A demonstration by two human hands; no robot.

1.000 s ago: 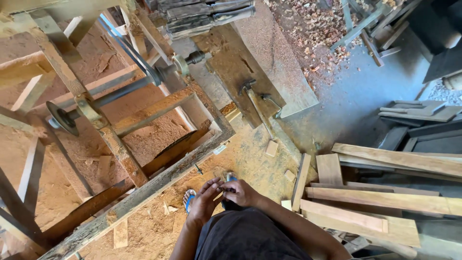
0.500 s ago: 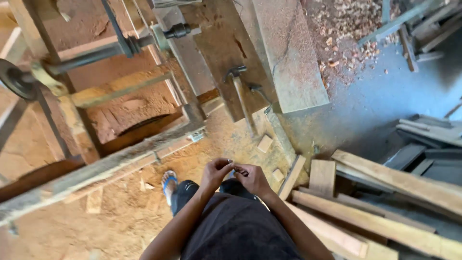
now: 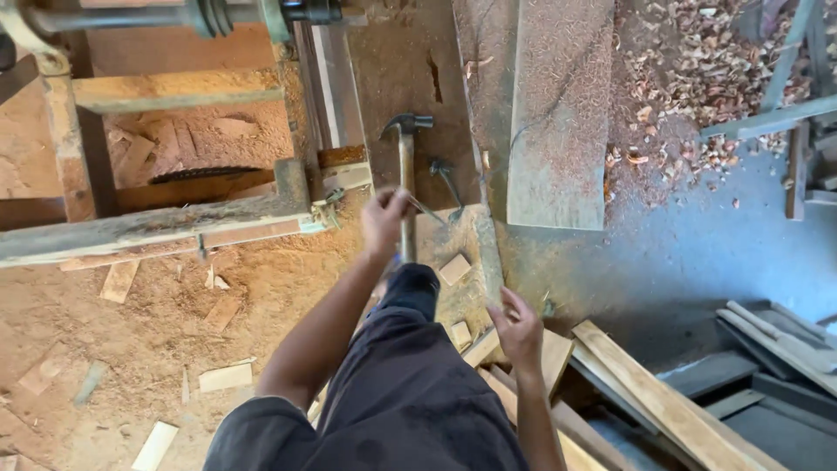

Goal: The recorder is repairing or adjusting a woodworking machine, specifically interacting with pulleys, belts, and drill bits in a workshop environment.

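Sawdust-covered workshop floor (image 3: 261,296), offcuts scattered, wooden saw bench (image 3: 148,227) at left with blade slot. Hammer (image 3: 406,166) lies on floor by bench's right end, head away from person, handle toward dark trouser knee. Left hand (image 3: 385,222) reaches over hammer handle, grip narrow, pinching thin metal piece (image 3: 427,209), likely nail. Right hand (image 3: 516,327) lower, fingers loosely spread, holding nothing, over stacked planks (image 3: 645,392). Wide board (image 3: 558,113) beyond hammer.

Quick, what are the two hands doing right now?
Left hand: closed on a thin nail, just above the hammer.
Right hand: open, fingers spread, holding nothing.
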